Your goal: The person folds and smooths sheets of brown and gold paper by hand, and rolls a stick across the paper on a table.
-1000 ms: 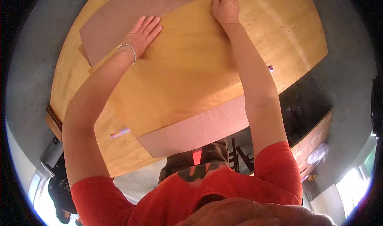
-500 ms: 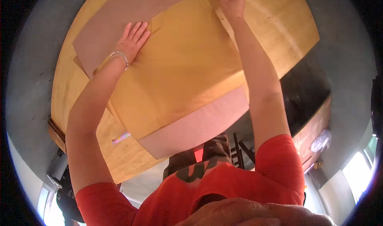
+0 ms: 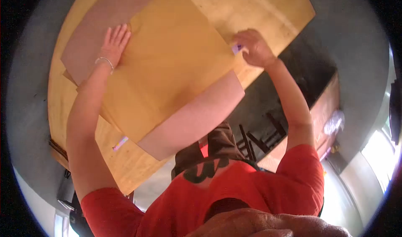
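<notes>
A large yellow-orange sheet [image 3: 176, 57] lies over a wider pinkish-brown sheet [image 3: 197, 115] on a wooden table. My left hand [image 3: 115, 44] rests flat on the left edge of the yellow sheet, fingers stretched out, with a bracelet on the wrist. My right hand [image 3: 255, 48] is over the table's right edge, fingers bent and thumb apart from them. Beside its thumb shows a small purple-white piece [image 3: 237, 49]; I cannot tell whether the hand touches it. A similar small coloured strip [image 3: 120, 143] lies near the sheet's lower left corner.
The wooden table [image 3: 268, 6] extends beyond the sheets at the upper right. Dark wooden stool legs [image 3: 251, 142] stand below its near edge. A cardboard box [image 3: 324, 111] with a clear plastic bag [image 3: 334, 122] on it is to the right.
My right hand has come from the far edge of the yellow sheet back toward me, and its fist has loosened. My left hand stays on the sheet. The view has shifted slightly.
</notes>
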`<state>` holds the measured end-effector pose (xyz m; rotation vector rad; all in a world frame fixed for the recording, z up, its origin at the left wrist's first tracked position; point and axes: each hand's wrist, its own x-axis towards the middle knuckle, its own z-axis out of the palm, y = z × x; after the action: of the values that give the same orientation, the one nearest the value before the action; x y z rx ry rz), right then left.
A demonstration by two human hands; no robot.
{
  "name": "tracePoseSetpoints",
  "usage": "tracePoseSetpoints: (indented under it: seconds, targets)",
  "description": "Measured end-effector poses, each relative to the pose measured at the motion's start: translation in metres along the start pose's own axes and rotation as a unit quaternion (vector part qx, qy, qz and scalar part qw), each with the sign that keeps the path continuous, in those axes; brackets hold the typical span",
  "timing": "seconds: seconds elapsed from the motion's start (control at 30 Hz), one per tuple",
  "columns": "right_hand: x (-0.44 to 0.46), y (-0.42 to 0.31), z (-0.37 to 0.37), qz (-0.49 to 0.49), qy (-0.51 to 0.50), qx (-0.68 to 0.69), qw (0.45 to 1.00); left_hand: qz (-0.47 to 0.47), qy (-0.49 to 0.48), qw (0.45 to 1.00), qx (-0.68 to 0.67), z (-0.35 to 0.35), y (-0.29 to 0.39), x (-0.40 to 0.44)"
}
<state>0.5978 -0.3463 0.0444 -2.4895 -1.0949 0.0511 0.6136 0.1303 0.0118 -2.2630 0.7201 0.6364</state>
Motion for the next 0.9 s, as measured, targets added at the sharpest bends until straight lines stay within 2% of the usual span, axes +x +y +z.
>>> tracePoseSetpoints:
  seconds: [0.07, 0.27, 0.33, 0.37, 0.5, 0.63, 0.7, 0.73, 0.8, 0.83, 0.87, 0.9]
  targets:
    - [-0.010, -0.012, 0.019, 0.018, -0.057, -0.007, 0.998, 0.004, 0.010, 1.000, -0.022, 0.003, -0.002, -0.002]
    - [-0.023, -0.002, 0.029, 0.032, -0.059, -0.025, 0.997, 0.007, 0.009, 1.000, 0.013, -0.009, 0.001, -0.005]
    - [-0.027, 0.010, 0.027, 0.037, -0.079, -0.026, 0.996, -0.005, -0.006, 1.000, -0.029, -0.009, 0.002, -0.004]
    - [-0.031, 0.023, 0.030, 0.033, -0.052, -0.042, 0.997, -0.001, -0.015, 0.999, -0.032, -0.005, 0.002, -0.003]
    - [-0.041, 0.058, 0.021, 0.026, -0.011, -0.077, 0.997, -0.005, 0.024, 1.000, -0.002, 0.011, 0.002, -0.004]
    - [-0.051, 0.116, -0.001, 0.052, -0.038, -0.081, 0.995, -0.010, 0.084, 0.996, -0.006, 0.022, 0.000, 0.001]
    - [-0.060, 0.136, -0.016, 0.091, -0.028, -0.168, 0.981, -0.005, 0.111, 0.994, -0.021, 0.030, -0.001, 0.004]
    - [-0.061, 0.136, -0.018, 0.090, -0.031, -0.164, 0.982, -0.004, 0.140, 0.990, -0.035, 0.034, 0.000, 0.004]
    - [-0.061, 0.120, -0.023, 0.070, 0.066, -0.240, 0.966, -0.011, 0.096, 0.995, -0.023, 0.024, 0.002, 0.001]
    - [-0.058, 0.111, -0.020, 0.032, 0.015, -0.197, 0.980, -0.019, 0.056, 0.998, -0.008, 0.014, 0.003, 0.000]
    - [-0.054, 0.094, -0.010, 0.029, 0.014, -0.195, 0.980, -0.020, 0.052, 0.998, -0.010, 0.003, 0.003, -0.003]
    - [-0.050, 0.072, 0.004, 0.006, 0.002, -0.123, 0.992, -0.021, 0.024, 0.999, 0.000, -0.010, 0.005, -0.006]
